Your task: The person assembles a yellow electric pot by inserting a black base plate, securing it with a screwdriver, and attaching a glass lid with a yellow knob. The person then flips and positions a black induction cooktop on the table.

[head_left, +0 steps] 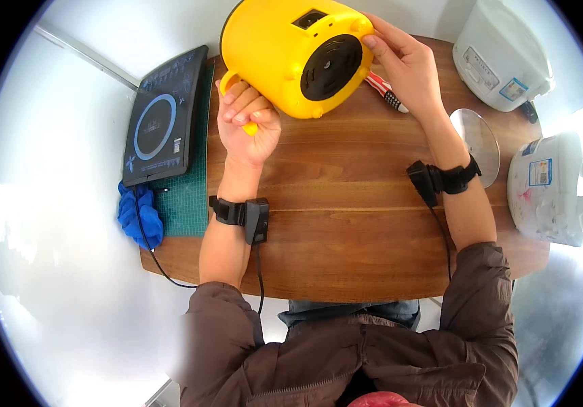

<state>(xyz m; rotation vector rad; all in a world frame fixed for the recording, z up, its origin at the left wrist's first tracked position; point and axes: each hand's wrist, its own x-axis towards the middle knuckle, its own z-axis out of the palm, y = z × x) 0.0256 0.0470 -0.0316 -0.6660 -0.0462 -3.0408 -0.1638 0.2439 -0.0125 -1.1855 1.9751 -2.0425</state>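
Note:
A yellow electric jug appliance [271, 57] is tilted above the far part of the table, its underside turned toward me. A round black vented plate [332, 66] shows on that underside, with a power socket [310, 19] on the side wall. My left hand [249, 122] is closed round the jug's yellow handle, whose lower tip sticks out below the fingers. At the right edge of the base, my right hand [410, 68] steadies the jug with thumb and fingers. The jug's top is out of the picture.
On the left, a black induction cooker [154, 129] lies over a green cutting mat [193, 203] beside a blue cloth [139, 217]. A red-and-white item [385, 89], a clear round lid [484, 146] and two white rice cookers [501, 57] [550, 186] are on the right of the wooden table [332, 237].

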